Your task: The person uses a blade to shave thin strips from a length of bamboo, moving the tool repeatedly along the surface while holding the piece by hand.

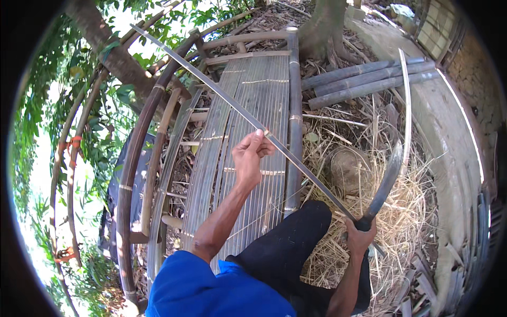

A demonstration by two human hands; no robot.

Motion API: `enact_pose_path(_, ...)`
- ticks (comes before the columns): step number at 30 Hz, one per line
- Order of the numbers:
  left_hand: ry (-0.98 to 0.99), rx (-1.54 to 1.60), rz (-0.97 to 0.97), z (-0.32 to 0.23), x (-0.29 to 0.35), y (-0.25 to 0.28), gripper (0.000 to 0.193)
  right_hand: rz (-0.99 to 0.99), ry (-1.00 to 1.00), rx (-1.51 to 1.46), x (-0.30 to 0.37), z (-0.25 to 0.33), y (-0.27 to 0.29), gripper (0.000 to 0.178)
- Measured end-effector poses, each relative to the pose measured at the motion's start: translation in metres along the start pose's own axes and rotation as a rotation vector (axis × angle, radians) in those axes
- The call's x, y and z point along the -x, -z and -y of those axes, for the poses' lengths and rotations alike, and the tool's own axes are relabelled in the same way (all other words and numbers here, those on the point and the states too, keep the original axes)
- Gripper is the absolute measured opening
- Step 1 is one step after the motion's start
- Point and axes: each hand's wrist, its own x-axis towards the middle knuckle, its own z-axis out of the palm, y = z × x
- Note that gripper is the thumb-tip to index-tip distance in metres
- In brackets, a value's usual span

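Note:
A long, thin bamboo strip (216,90) runs slantwise from the upper left down to my right knee. My left hand (251,153) is closed in a pinch on it near its middle, thumb on top, beside a pale node. My right hand (361,236) is wrapped round the dark handle of a curved machete (384,185), whose blade points up and away. The strip's lower end passes beside the handle at my right hand and sticks out just past it. Whether those fingers also grip the strip is hard to see.
A slatted bamboo bench (253,105) with a rail lies under my left arm. Right of it, pale shavings (391,227) surround a round wood block (349,170). A pale strip (406,100) stands beyond the blade. Bamboo poles (369,79) lie near a concrete ledge (435,121).

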Motion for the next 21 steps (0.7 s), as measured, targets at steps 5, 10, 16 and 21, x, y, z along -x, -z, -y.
enact_pose_path(5,-0.037,-0.267,-0.059,-0.04,0.038,0.098,0.018,0.004,0.105,0.161,0.063,-0.008,0.013,0.041)
enact_pose_path(10,-0.933,-0.835,-0.243,-0.08,0.048,0.143,0.039,0.005,0.17,0.21,0.1,0.011,0.03,0.035)
enact_pose_path(16,-0.093,-0.326,-0.139,-0.101,0.081,0.158,0.036,-0.025,0.142,0.19,0.126,0.025,0.038,0.034)
enact_pose_path(21,0.211,0.024,0.139,-0.102,0.085,0.142,0.037,-0.002,0.12,0.162,0.138,0.025,0.034,0.039)
